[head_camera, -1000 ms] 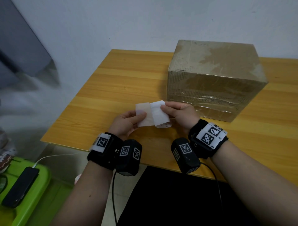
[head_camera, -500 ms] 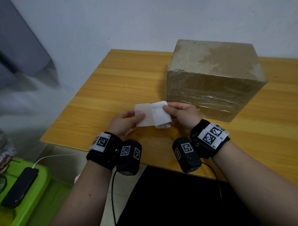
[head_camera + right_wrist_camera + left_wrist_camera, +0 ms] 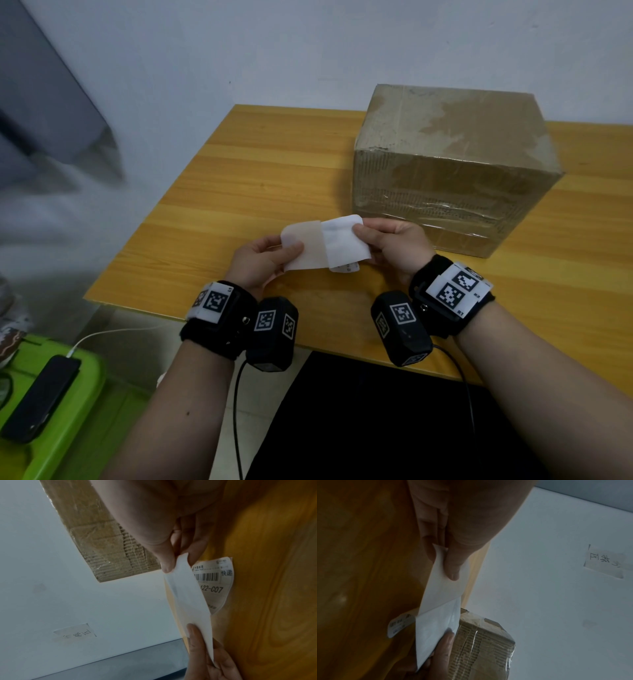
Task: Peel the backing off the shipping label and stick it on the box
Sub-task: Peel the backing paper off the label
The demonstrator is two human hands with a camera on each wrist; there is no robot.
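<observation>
Wooden table below, but keeping the work off it: holding the label in the air, just in front of the box, not touching it. Pinching the beige backing w/ the left hand, thumb on top and fingers under, at its left end. Pinching the white sheet's far right edge w/ the right hand, thumb vs. fingertips. Gripping at opposite ends, prob. so the two layers can be drawn apart w/o the sticky side folding on itself. Seeing a printed corner w/ barcode curling out underneath in the right wrist view, so likely keeping print side down and glue side up. Judging the peel as roughly half done: backing and label overlapping at the middle seam, not yet separate. Leaving the box parked close behind, top face bare, presumably to keep the carry short once the backing is off. Watching for curl: freed part looking floppy, apt to stick to fingers.
</observation>
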